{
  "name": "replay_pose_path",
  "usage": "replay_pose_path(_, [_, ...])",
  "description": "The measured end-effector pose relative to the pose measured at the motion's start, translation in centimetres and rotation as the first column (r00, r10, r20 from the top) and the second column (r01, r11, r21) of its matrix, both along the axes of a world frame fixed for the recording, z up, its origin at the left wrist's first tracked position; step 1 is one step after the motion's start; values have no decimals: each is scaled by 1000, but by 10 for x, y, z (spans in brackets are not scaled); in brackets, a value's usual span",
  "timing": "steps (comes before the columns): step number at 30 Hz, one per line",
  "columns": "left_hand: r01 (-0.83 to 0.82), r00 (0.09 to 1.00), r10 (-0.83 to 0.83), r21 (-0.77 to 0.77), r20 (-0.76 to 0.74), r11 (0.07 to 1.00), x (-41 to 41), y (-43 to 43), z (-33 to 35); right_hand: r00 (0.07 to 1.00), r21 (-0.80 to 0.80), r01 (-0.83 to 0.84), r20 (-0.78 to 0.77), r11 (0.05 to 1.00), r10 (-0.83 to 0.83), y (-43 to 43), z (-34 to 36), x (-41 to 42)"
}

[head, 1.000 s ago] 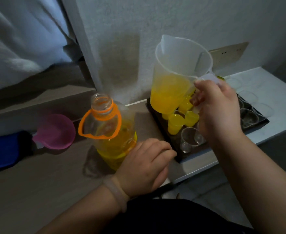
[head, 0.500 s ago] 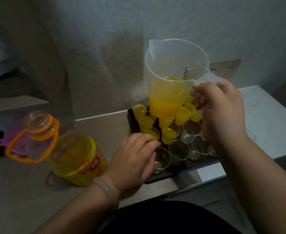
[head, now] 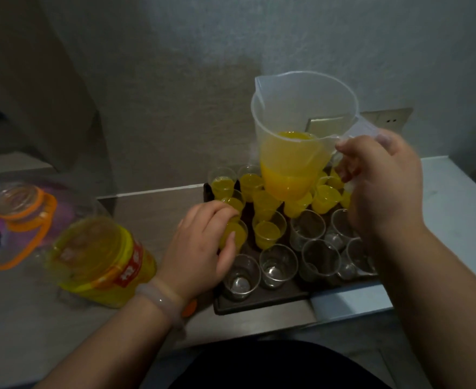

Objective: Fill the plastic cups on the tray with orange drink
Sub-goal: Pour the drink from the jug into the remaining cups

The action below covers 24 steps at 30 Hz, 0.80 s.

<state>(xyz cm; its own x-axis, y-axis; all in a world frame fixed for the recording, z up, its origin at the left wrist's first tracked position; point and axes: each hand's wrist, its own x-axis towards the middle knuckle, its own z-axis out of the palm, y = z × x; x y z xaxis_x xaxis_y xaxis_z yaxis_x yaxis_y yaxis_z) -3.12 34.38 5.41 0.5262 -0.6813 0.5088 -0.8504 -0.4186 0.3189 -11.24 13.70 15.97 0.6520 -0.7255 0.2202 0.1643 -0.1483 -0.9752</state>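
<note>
Grips filled cup [head: 232,234] with left hand [head: 203,248], moved off bottle [head: 96,259]; holds jug [head: 301,130] in right hand [head: 382,186] over tray [head: 259,304], near-row pour likely next.

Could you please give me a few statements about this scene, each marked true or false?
The right hand holds the clear plastic jug by its handle above the dark rectangular tray. True.
The jug is empty. False: orange drink fills its lower part.
The left hand grips a filled small clear plastic cup. True.
The tray's front-row cups are full. False: they are empty.
The large clear orange-handled bottle is right of the tray. False: left of it.
</note>
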Motion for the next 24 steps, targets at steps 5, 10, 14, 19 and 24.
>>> replay_pose_path(5, [36, 999, -36, 16, 4, 999, 14, -5, 5, 1000, 70, 12, 17, 997, -14, 2, -2, 5])
replay_pose_path(10, [67, 997, -65, 60, -38, 996, 23, -13, 9, 999, 173, 39, 22, 984, -43, 11, -6, 11])
replay_pose_path(14, [76, 996, -72, 64, -60, 995, 27, -12, 6, 994, 184, 93, 36, 978, -102, 16, -10, 12])
replay_pose_path(19, [97, 991, -85, 119, -107, 988, 27, -18, 6, 985, 160, 157, 49, 975, -167, 10, -10, 4])
replay_pose_path(24, [98, 985, -58, 245, -163, 965, 22, -37, 4, 982, 195, 152, 82, 969, -171, -13, -6, -5])
